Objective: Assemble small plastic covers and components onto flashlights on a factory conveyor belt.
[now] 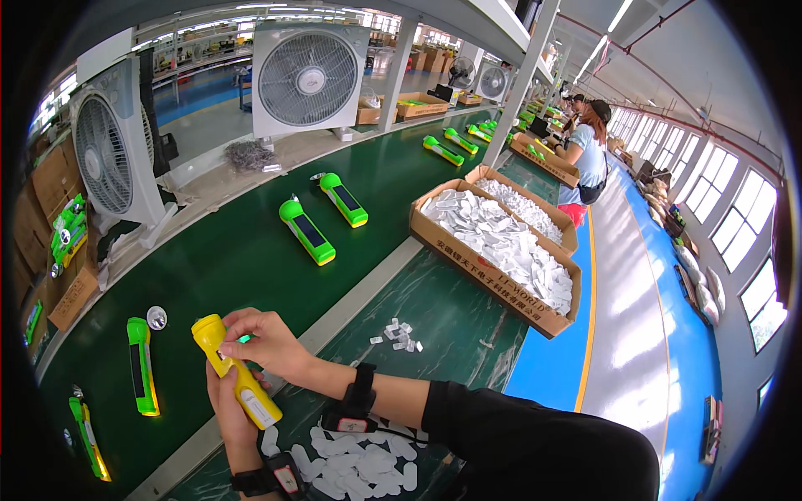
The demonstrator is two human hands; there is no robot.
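Note:
A yellow flashlight (266, 407), with a pale panel near its lower end, is tilted over the edge of the green belt. My left hand (227, 407) is wrapped round its body from below. My right hand (263, 341) is closed at the upper body, its fingertips pressed at a small opening below the head; whether they pinch a small part is hidden. A bit of green shows behind the right fingers. Below the hands lies a pile of white oval pieces (359, 468). Several small clear pieces (401, 336) lie on the dark green table to the right.
Green and yellow flashlights (307, 232) lie along the green belt (225, 275), some with loose round reflectors (156, 318). Cardboard boxes of white parts (501, 242) stand on the table at the right. Box fans (307, 79) line the far side. A co-worker (589, 154) stands farther along.

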